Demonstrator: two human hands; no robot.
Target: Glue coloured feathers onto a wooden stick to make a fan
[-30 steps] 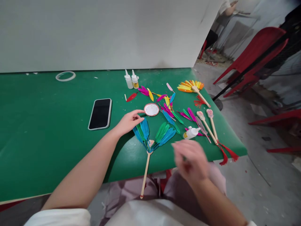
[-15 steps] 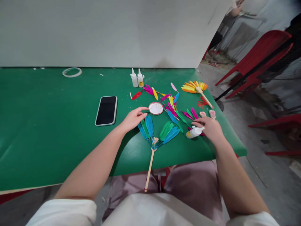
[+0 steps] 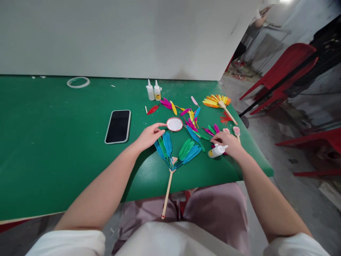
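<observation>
My left hand (image 3: pixel 149 138) lies open, index fingertip at the rim of a small round white-faced disc with a reddish edge (image 3: pixel 174 124). Its thumb is beside the blue feathers (image 3: pixel 167 142) of a feather fan with blue and green feathers and a wooden stick handle (image 3: pixel 167 193). My right hand (image 3: pixel 229 142) rests with bent fingers closed over magenta and green feathers (image 3: pixel 209 131); what the fingertips pinch, if anything, is hidden. In front of that hand a white glue bottle (image 3: pixel 217 152) lies tilted, its nozzle towards the palm.
A phone (image 3: pixel 118 127) lies left of my hands. Two upright glue bottles (image 3: pixel 153 91), loose coloured feathers (image 3: pixel 190 121) and a yellow-orange feather fan (image 3: pixel 217 101) are farther back. A tape ring (image 3: pixel 78 82) lies near the wall. Red chairs (image 3: pixel 287 71) stand on the right.
My right hand has shifted slightly left, farther over the feathers. My left hand stays by the disc. The whole view has moved a little.
</observation>
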